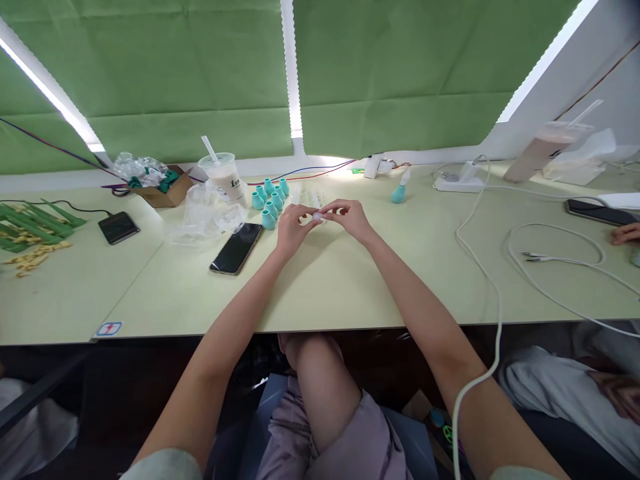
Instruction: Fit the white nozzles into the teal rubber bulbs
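Note:
My left hand (295,227) and my right hand (349,217) meet over the middle of the table, both pinching a small whitish translucent piece (317,216). Its exact kind is too small to make out. Just behind my fingers lie several clear small parts (309,196), partly hidden by the hands. To the left of my left hand stands a cluster of several turquoise bulb-shaped pieces (271,207) with open necks. One more turquoise bulb (399,194), with a clear pointed tip on top, stands apart to the right of my right hand.
A black phone (237,249) lies left of my arms, near a crumpled plastic bag (203,217) and a drink cup (225,177). At right are a power strip (459,184) and a white cable (475,257) crossing the table edge. Another person's hand (627,233) rests far right.

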Available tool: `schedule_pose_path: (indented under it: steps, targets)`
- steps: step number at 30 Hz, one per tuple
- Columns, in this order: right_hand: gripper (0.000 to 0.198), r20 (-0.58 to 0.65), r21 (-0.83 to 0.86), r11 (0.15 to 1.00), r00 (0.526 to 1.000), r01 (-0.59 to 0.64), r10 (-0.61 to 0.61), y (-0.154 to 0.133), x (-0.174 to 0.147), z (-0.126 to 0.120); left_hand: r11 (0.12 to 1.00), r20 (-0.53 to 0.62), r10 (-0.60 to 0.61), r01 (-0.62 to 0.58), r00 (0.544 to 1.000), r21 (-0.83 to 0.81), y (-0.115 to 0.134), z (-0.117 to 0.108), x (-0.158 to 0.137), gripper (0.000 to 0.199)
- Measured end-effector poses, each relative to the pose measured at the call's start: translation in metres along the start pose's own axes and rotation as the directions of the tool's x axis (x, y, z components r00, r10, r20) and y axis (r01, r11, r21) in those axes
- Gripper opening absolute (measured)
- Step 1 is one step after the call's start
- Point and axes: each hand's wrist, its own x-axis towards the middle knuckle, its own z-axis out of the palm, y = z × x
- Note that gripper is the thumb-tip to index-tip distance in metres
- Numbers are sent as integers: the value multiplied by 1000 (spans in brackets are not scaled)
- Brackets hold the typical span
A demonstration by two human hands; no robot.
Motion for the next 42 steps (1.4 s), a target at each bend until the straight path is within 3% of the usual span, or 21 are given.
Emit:
schedule_pose_path:
  steps: [21, 25, 30, 36, 42]
  targets:
    - [26, -11, -53, 998, 999, 40, -40, -2, -1, 2, 994, 12, 100, -100, 995, 34, -4, 2, -1, 22]
    - [27, 14, -65, 997, 999, -36, 37, -4, -2, 0, 991, 8, 115, -115, 993, 65, -9, 4, -3, 22]
    - [26, 144, 26, 990, 981, -137, 132, -8, -3, -5, 984, 2, 157, -156, 988, 84, -11, 5, -5, 19]
    - [27, 124, 170, 954, 965, -249, 230, -8, -3, -2, 956, -75, 266, -253, 961, 147, -12, 6, -4, 17]
    - [30, 214, 261, 818, 857, -513, 469, -3, -4, -4, 906, -73, 392, -372, 917, 201, -13, 9, -8, 15]
